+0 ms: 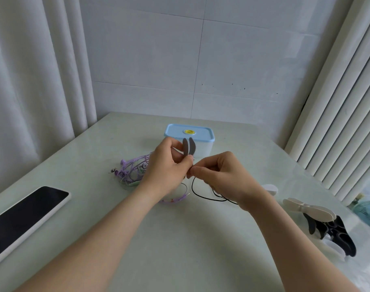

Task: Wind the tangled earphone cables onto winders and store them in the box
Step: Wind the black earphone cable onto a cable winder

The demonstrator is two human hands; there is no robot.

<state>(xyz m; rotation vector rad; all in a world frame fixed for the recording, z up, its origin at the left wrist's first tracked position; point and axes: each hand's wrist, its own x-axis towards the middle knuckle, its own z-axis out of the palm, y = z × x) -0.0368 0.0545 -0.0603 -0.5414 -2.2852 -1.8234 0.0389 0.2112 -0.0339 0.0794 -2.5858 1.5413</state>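
From the head camera I see my left hand (169, 165) gripping a grey winder (190, 146) upright while my right hand (220, 175) pinches the black cable (201, 196) at its base. Winding looks barely begun. The purple tangle (131, 171) lies unwound on the bench (180, 249). The blue-lidded box (189, 133) beyond is closed, with spare winders (318, 216) at right and a phone (26, 216) at left.

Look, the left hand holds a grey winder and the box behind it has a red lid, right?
No, the lid is blue, not red, as the head view shows. The left hand does hold the grey winder, with the box behind it.
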